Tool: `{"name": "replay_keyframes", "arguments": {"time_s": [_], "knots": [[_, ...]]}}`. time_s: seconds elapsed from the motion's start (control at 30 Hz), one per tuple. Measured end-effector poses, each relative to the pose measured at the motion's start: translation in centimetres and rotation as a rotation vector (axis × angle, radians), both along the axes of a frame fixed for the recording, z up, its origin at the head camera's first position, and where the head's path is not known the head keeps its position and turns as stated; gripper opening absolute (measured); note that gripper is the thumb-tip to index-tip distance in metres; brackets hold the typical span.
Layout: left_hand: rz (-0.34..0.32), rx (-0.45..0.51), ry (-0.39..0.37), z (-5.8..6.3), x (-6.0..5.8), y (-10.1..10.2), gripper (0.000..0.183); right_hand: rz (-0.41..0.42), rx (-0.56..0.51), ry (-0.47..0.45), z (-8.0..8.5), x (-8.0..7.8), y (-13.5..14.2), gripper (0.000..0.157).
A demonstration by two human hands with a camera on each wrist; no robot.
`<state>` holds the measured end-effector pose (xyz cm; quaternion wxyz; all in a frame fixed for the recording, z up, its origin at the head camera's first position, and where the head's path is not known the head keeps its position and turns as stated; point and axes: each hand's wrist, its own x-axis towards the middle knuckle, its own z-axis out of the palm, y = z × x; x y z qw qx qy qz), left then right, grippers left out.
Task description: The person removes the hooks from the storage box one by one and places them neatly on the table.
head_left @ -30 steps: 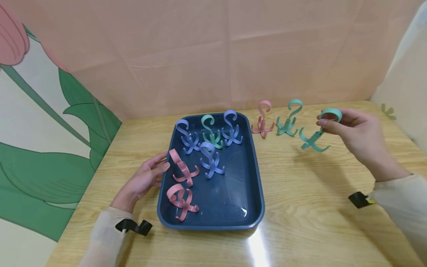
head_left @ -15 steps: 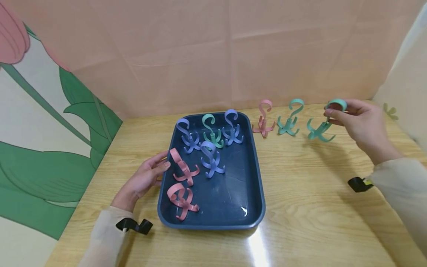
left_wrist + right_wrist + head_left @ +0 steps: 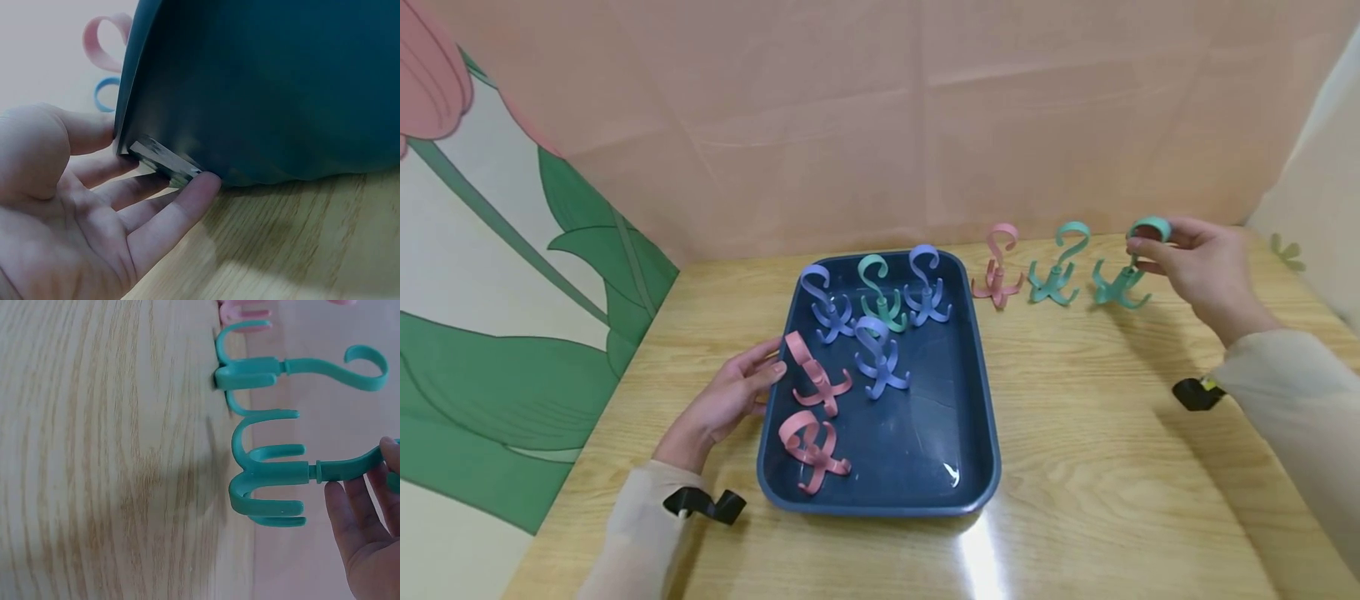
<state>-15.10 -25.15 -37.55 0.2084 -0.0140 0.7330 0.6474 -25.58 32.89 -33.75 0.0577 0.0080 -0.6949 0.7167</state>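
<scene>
Evenly teal-green hanger (image 3: 278, 473) with slender, upcurved prongs (image 3: 269, 508).

tray (image 3: 269, 94) — partly beyond the left wrist view's edges

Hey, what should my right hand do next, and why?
Probably lower the held green hook onto the table and let go: your right hand holds its curved top, its base seems just above the surface, and it's beside the standing green hook.

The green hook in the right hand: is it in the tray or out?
Out: the right hand holds the green hook over the table, to the right of the blue tray.
</scene>
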Motion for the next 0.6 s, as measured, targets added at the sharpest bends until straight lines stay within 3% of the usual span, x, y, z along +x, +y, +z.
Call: {"name": "replay_keyframes", "arguments": {"time_s": [0.6], "knots": [[-0.001, 0.011, -0.002, -0.2, -0.1, -0.1, 0.053, -0.002, -0.029, 0.01, -0.9, -1.4, -0.1, 0.02]]}}
